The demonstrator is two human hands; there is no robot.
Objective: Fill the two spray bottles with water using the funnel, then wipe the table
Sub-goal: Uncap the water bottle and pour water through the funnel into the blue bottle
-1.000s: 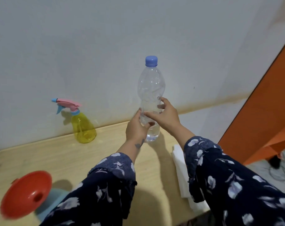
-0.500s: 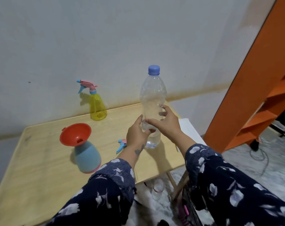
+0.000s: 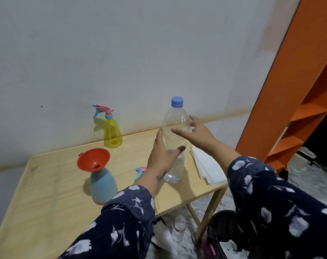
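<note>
Standing upright near the table's right end, a clear water bottle [image 3: 173, 146] with a blue cap [image 3: 177, 101] holds a little water at its bottom. The left hand [image 3: 161, 156] lies against its left side, fingers straight and thumb reaching across the front of the bottle. The right hand [image 3: 195, 131] hovers at the bottle's upper right with its fingers spread apart; whether they touch the plastic cannot be told. Left of the bottle, a blue spray bottle [image 3: 101, 186] stands with an orange funnel [image 3: 93, 159] seated in its neck, tilted. A loose pink-and-blue spray head [image 3: 140, 171] lies on the wooden table [image 3: 46, 199] between them, partly behind the left wrist. A yellow spray bottle [image 3: 112, 134] with its pink trigger fitted stands at the back by the wall. Folded white cloths [image 3: 207, 168] lie at the table's right edge, and an orange shelf [image 3: 297, 101] rises beyond.
</note>
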